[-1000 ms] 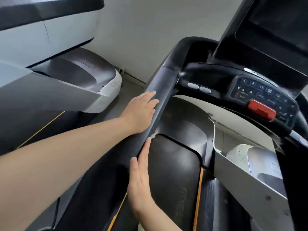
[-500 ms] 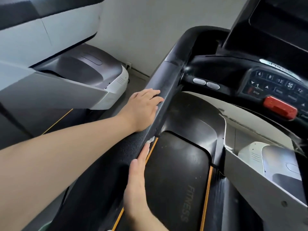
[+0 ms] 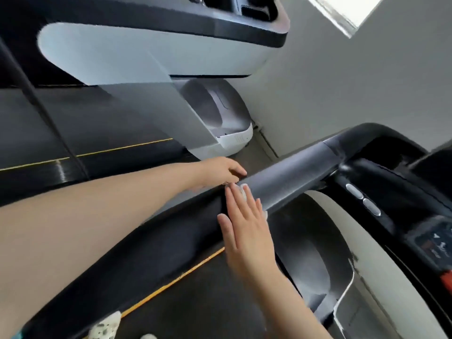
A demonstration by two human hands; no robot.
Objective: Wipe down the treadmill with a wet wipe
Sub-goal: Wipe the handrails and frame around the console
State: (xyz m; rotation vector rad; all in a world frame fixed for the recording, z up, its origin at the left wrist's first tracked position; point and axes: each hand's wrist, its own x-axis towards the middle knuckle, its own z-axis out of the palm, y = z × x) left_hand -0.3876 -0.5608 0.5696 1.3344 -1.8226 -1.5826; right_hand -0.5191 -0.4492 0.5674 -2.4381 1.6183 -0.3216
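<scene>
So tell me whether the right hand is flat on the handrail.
Yes: the right hand lies with straight fingers across the handrail, wipe underneath.

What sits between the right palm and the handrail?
Head view: a white wet wipe lies under the flat fingers of the right hand, pressed onto the treadmill's handrail. Only its edges show past the fingers.

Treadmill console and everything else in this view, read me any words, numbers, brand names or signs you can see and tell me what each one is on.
No text here can be read.
Control panel: pale arrow-like marks and a dim reddish patch, too blurred to read.
Two oval buttons: no visible marking.
Handrail and neighbouring treadmill: no lettering visible.
</scene>
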